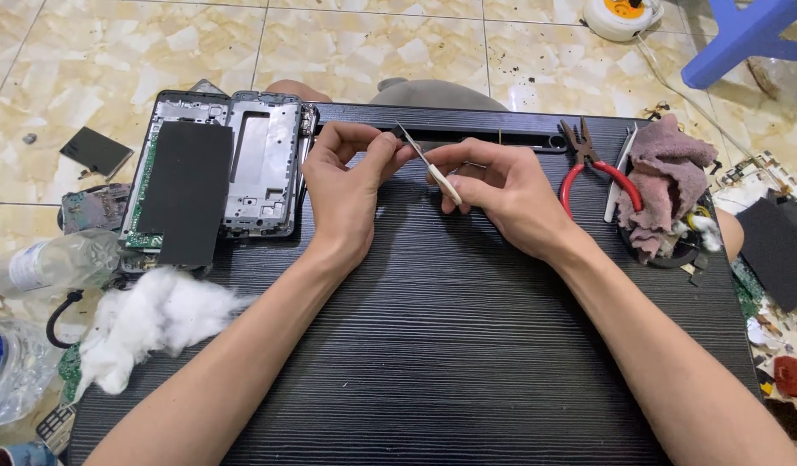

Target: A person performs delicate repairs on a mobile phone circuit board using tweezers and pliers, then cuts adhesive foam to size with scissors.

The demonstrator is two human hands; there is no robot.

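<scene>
A makeshift home repair spot for electronics: a dark ridged tabletop [433,345] sits low on a marbled tile floor [373,43]. Left of the grip lie opened phone frames [260,164] and cotton wool [157,319]; right of it, red-handled pliers [588,168] (circuit scraps litter the floor).

Counted on and around the board [433,345]: two hands [342,194], one knife [429,164], one pair of pliers [593,168], two phone frames [260,164], two plastic bottles [49,263], one cotton wad [157,315], one rag [666,181].
</scene>
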